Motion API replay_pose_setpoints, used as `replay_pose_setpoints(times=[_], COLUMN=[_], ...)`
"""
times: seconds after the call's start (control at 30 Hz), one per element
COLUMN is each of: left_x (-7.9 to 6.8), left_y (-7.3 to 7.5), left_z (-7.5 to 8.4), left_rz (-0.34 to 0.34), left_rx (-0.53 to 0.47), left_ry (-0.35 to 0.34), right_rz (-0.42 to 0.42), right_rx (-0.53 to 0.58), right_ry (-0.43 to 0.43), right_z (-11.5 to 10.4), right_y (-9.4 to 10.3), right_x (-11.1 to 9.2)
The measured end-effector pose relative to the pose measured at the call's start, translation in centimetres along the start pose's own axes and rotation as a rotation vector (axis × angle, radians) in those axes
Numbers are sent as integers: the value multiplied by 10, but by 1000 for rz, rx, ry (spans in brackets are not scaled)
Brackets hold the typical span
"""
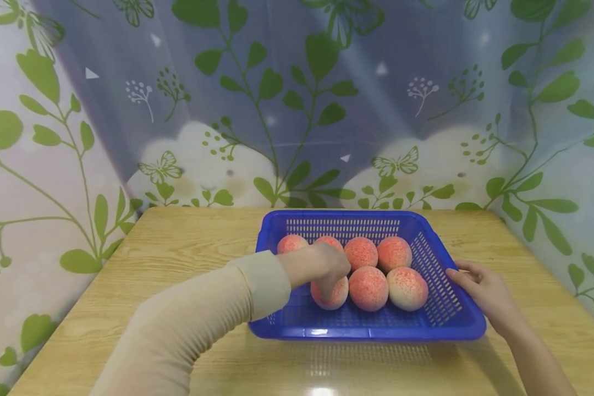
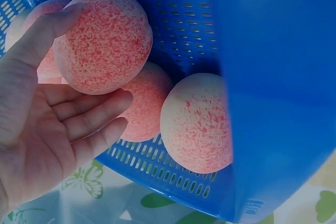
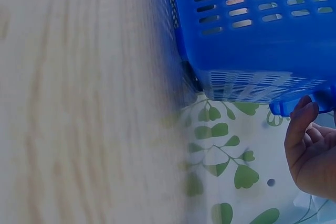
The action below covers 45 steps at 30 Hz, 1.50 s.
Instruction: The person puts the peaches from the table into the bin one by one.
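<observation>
A blue plastic basket (image 1: 366, 333) with slotted walls stands on the table and holds several pink-and-cream peaches (image 1: 369, 289) in two rough rows. My left hand (image 1: 329, 264) reaches in over the left wall and grips the front-left peach (image 2: 102, 43). In the left wrist view its thumb lies on top of that peach, with the fingers beneath and beside it. Two more peaches show to the right there, one of them a paler peach (image 2: 197, 124). My right hand (image 1: 490, 294) holds the basket's right rim, its thumb on the rim; the other fingers are partly hidden.
The wooden table (image 1: 193, 242) extends on both sides of the basket and in front of it. A patterned curtain (image 1: 287, 110) with green leaves and butterflies hangs behind and at both sides.
</observation>
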State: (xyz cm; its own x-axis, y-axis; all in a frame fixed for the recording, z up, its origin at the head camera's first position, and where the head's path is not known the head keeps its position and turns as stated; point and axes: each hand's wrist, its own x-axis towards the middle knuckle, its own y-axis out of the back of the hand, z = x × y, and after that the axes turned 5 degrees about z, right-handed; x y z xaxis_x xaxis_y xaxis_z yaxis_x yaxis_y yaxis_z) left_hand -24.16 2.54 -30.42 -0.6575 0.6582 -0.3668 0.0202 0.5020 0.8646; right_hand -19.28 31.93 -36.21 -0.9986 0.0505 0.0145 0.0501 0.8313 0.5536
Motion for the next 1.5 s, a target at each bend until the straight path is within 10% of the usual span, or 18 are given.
replay_pose_setpoints(times=[0.73,1.07,1.5], left_x=[-1,-33,-75], left_y=[3,36,-3], left_z=[-5,-58,-125], left_rz=[-13,112,426], left_rx=[-104,-253,-452], left_ry=[-23,36,119], right_rz=[14,-5,-9], right_rx=[25,23,24], right_ry=[5,0,-5], right_z=[5,4,2], right_y=[0,-1,-2], right_x=[-1,1,-1])
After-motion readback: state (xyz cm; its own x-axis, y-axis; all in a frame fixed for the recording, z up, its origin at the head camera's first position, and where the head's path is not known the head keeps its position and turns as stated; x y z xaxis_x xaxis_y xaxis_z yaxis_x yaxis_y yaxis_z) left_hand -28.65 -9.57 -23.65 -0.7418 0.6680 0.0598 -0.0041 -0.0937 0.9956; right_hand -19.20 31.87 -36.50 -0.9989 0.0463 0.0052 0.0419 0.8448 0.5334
